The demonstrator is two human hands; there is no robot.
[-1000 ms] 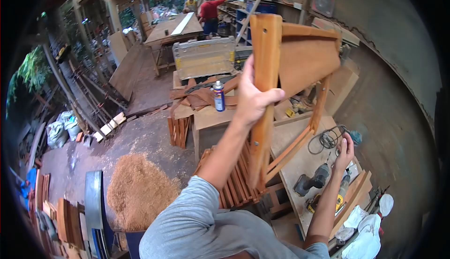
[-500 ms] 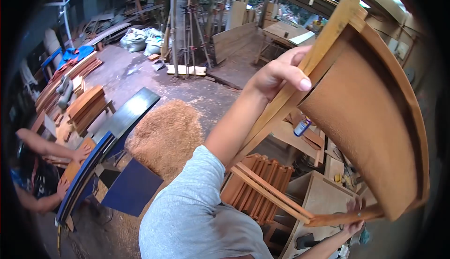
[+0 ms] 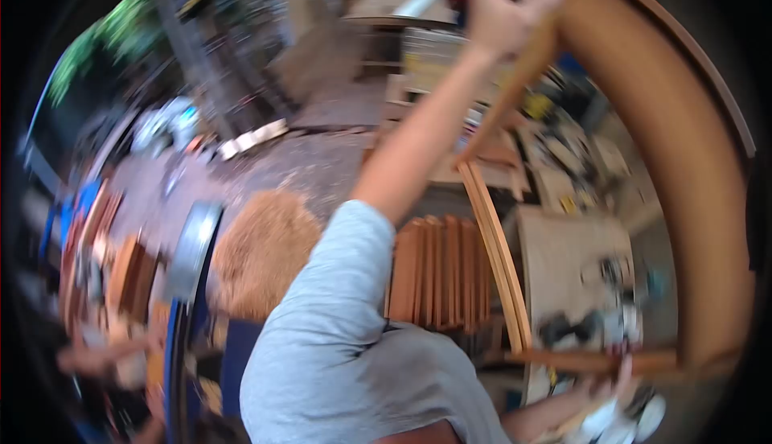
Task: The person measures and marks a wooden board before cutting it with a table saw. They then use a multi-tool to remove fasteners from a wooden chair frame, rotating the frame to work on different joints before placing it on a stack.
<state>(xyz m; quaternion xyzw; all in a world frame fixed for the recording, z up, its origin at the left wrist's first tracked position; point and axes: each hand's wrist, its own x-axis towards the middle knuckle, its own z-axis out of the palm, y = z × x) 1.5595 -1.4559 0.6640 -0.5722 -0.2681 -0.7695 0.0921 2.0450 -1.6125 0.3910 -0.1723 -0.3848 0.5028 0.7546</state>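
A wooden chair frame (image 3: 500,255) with a curved, smooth brown panel (image 3: 671,146) fills the right side of the view, held up in the air and partly cut off at the top. At its upper end my left hand (image 3: 511,14) is closed around a rail, arm stretched far out; motion blurs the fingers. Lower down, my right hand (image 3: 615,388) grips the bottom rail (image 3: 595,357) from beneath, with part of the hand hidden behind the wood.
Behind the frame are stacked reddish wooden slats (image 3: 438,271) and a workbench (image 3: 575,243) with tools on it. A sawdust heap (image 3: 265,251) lies on the floor. At the left, another person's arms (image 3: 112,355) are near a dark blue curved piece (image 3: 178,355).
The view has swung to the right and blurred. The chair frame and my left hand have shifted upward in the picture, with the frame turned. Both hands keep hold of it.
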